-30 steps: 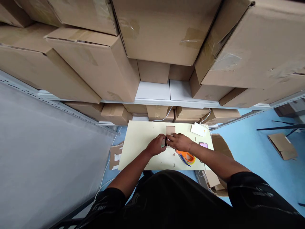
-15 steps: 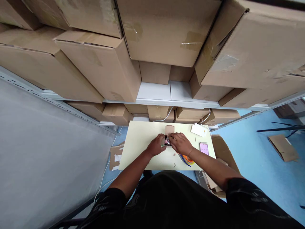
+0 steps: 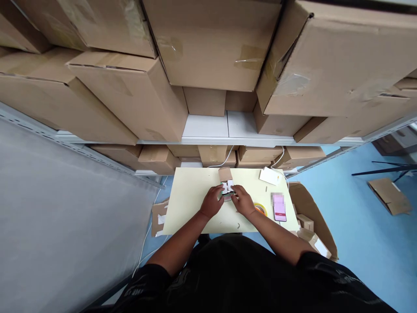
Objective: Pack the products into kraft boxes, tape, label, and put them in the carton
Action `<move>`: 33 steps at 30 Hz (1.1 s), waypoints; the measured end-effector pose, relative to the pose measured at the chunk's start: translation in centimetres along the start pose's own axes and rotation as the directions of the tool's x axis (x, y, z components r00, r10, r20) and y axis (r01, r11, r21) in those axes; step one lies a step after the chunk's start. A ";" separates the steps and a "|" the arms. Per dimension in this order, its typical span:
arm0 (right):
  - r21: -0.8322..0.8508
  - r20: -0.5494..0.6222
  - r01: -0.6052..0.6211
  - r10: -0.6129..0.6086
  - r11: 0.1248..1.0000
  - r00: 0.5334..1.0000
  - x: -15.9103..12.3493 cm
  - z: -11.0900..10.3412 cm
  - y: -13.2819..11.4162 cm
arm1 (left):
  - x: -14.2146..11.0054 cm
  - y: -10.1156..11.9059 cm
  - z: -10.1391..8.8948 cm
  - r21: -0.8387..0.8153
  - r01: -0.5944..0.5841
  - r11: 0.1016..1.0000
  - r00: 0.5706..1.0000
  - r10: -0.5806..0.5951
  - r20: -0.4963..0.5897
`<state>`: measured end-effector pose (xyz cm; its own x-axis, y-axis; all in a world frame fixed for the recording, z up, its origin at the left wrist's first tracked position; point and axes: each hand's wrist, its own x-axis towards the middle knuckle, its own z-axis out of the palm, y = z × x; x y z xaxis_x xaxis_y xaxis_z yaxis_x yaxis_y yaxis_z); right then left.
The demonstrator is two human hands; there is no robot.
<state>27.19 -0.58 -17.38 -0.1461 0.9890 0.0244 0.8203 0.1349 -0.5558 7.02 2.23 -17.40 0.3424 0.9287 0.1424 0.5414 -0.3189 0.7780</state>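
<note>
- Head view: Left hand [image 3: 211, 201] and right hand [image 3: 243, 201] hold a small box [image 3: 227, 195] between them, fingers narrow at its sides, on the middle of the desk [image 3: 189, 204].
- Its brown flap [image 3: 225, 174] extends from the far side, with white pieces [image 3: 224, 188] by the fingertips; light, even pressure from both sides should keep the box square.
- Tape [image 3: 261, 208] lies just beside the right wrist, which could snag it.
- Phone [image 3: 279, 212] and white card [image 3: 269, 175] lie farther right; cartons [image 3: 213, 48] crowd the shelf [image 3: 205, 126] beyond.
</note>
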 end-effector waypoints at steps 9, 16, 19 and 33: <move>-0.176 0.053 0.079 -0.071 0.981 0.996 -1.0 0.0 0.2 | 1.3 0.7 -1.7 -0.013 -0.050 0.999 0.998 0.050 0.028; -0.173 -0.019 0.070 -0.074 0.982 0.997 -1.4 0.6 0.4 | 6.7 1.9 -2.8 -0.095 0.100 0.990 0.988 -0.088 0.128; -0.153 -0.057 0.085 -0.095 0.985 0.994 -1.5 0.9 0.5 | 7.2 1.8 -2.4 -0.030 0.089 0.996 0.996 -0.089 0.024; -0.041 -0.114 0.036 -0.040 0.999 0.993 -1.2 1.5 0.1 | 3.7 2.0 -2.8 -0.086 -0.159 0.984 0.982 0.167 0.092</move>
<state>26.66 -1.88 -18.71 -0.1148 0.9832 0.1415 0.8364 0.1726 -0.5203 7.23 5.58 -13.65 0.4970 0.8412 0.2131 0.4119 -0.4448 0.7953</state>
